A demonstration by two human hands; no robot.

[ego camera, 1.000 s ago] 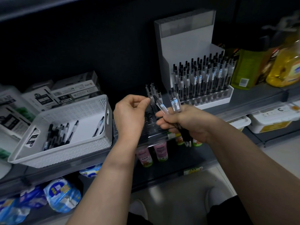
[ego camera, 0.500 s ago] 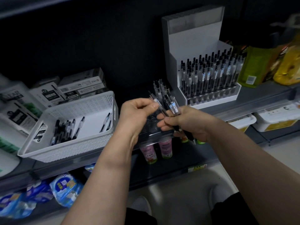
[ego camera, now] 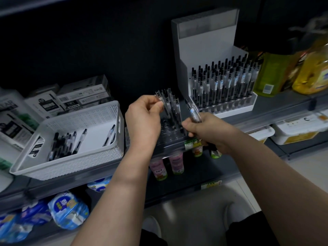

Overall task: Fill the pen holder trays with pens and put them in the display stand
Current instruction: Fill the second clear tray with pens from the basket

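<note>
At frame centre, the left hand (ego camera: pixel 142 119) pinches one pen (ego camera: pixel 160 100) over a clear tray (ego camera: pixel 170 137); the right hand (ego camera: pixel 207 132) grips a pen bundle (ego camera: pixel 193 112).

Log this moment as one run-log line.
phase: filling | left hand: pinches pen over clear tray | right hand: holds pen bundle | display stand: stocked

The display stand (ego camera: pixel 205 48) looks like smooth, matt white plastic, and the pens (ego camera: pixel 227 82) standing in it have clear, glossy barrels. Left of the display stand, the pen holder tray (ego camera: pixel 170 137) is transparent, shiny plastic. Further left of the stand, the basket (ego camera: pixel 92 121) is matt white perforated plastic.
</note>
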